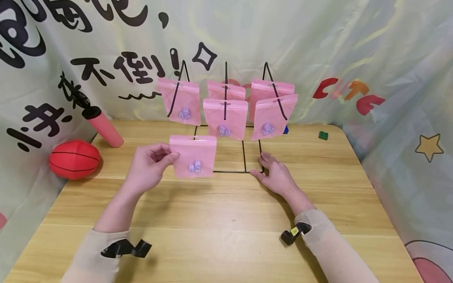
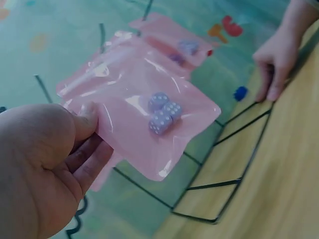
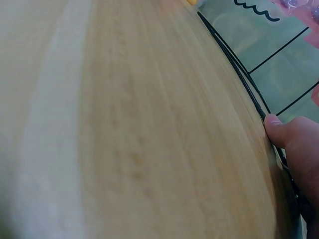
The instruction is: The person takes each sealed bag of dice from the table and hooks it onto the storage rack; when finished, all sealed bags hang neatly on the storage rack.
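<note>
By its left edge, my left hand (image 1: 150,165) pinches a pink zip bag (image 1: 194,151) between thumb and fingers. A few pale purple dice (image 2: 165,113) lie in this bag, which hangs upright in front of the rack. My right hand (image 1: 277,175) holds the front right corner of the black wire rack (image 1: 244,157), its thumb (image 3: 273,124) against the base wire. On the rack's left hook hangs one pink bag (image 1: 180,100). Two hang on the middle hook, the front bag (image 1: 225,112) partly covering the other, and two on the right, including this front bag (image 1: 274,112).
A red ball (image 1: 74,159) sits at the table's left edge. Behind it leans a pink cylinder (image 1: 107,129) with a black top. Right of the rack are a green block (image 1: 323,135) and a partly hidden blue piece (image 1: 286,129). A printed curtain (image 1: 304,47) backs the wooden table (image 1: 219,228).
</note>
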